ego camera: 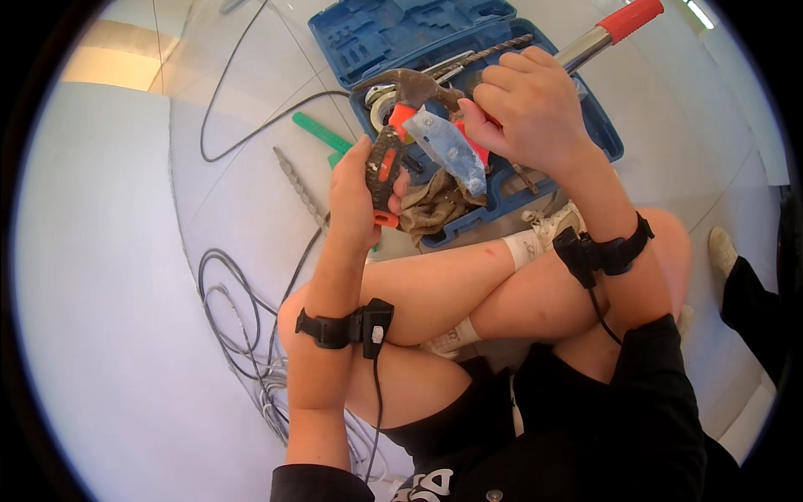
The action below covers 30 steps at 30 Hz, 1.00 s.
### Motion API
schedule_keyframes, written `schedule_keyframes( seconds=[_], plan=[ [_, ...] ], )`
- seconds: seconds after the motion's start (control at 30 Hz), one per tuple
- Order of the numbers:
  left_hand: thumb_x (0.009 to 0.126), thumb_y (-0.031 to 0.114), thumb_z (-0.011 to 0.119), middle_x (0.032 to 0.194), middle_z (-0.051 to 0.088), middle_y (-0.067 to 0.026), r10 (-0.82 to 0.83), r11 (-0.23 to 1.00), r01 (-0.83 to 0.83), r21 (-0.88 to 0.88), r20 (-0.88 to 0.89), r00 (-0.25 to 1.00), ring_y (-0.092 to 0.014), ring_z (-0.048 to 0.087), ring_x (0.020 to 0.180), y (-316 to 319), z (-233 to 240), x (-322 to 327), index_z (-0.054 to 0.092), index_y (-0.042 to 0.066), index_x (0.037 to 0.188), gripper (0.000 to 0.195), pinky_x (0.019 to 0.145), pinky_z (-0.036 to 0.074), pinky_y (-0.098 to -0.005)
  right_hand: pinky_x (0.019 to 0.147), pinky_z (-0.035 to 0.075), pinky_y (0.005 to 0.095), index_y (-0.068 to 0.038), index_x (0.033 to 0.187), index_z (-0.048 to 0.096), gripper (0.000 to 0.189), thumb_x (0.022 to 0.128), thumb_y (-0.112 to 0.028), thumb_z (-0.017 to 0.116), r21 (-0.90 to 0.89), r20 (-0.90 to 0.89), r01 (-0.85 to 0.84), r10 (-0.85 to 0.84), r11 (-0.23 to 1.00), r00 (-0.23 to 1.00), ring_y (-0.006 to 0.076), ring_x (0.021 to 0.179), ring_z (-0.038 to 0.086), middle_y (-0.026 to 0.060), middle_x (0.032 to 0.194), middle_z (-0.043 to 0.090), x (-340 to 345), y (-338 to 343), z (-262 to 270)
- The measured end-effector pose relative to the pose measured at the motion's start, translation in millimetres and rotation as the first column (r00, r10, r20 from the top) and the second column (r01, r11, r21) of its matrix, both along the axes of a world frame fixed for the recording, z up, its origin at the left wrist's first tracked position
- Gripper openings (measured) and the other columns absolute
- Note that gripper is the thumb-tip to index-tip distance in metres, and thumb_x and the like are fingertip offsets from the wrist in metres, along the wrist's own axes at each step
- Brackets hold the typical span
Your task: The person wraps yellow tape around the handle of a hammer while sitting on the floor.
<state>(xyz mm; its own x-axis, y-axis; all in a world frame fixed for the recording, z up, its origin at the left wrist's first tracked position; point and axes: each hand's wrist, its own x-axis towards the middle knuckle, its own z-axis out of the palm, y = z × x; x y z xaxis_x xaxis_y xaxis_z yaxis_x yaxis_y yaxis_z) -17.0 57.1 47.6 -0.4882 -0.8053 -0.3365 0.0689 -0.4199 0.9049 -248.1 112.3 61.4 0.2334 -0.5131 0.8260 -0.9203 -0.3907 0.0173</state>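
Note:
My left hand [354, 194] is closed around the black and orange handle of a claw hammer [411, 86]. The hammer's head is uppermost, its claw pointing left. In my right hand [530, 110] is what looks like a long-handled scraper [446, 149], gripped on its steel shaft close to the red head. A dusty, flat blade with screw heads sits at its near end, beside the hammer head. The shaft emerges behind my fist and ends in a red grip [632, 19] at upper right. Beneath both tools lies an opened blue plastic tool case [602, 128], partly hidden by my hands.
In the case are a long masonry drill bit [499, 50], a tape roll [381, 116] and brown cloth [439, 204]. A green plastic tool [320, 132], another drill bit [295, 176] and coiled cables [235, 314] lie left. Another person's shoe [723, 248] is at right.

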Motion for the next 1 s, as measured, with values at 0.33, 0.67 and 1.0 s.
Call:
schedule_keyframes(
  seconds=[0.33,0.67,1.0],
  plan=[
    [0.097,0.031,0.046,0.062,0.058,-0.0083,-0.005,0.986,0.019,-0.167,0.082,0.997,-0.01,0.048,0.043,5,4,1,0.051,0.005,0.087,0.028,0.04,0.038,-0.0227,0.058,0.036,0.0321,-0.011,0.055,0.045,0.03,0.068,-0.015,0.071,0.027,-0.046,-0.028,0.029,0.999,0.999,0.02,0.059,0.046,0.0022,0.058,0.044,4,-1,-1],
    [0.095,0.027,0.049,0.067,0.06,-0.008,0.023,0.972,0.016,-0.234,0.159,0.987,-0.01,0.049,0.046,8,3,3,0.049,0.005,0.09,0.023,0.041,0.039,-0.023,0.065,0.041,0.0322,-0.01,0.052,0.056,0.028,0.071,-0.024,0.071,0.108,-0.118,0.053,-0.04,0.993,0.992,0.0187,0.063,0.053,0.0008,0.055,0.051,6,-3,-9],
    [0.091,0.02,0.054,0.071,0.059,-0.0083,0.077,0.986,-0.054,-0.159,0.145,0.986,-0.009,0.049,0.049,6,5,-4,0.048,0.002,0.097,0.02,0.045,0.038,-0.0222,0.061,0.037,0.0334,-0.009,0.055,0.052,0.029,0.077,-0.018,0.069,0.175,-0.015,0.08,-0.079,0.981,0.997,0.0219,0.059,0.048,0.0036,0.058,0.049,-3,-4,-17]
  ],
)
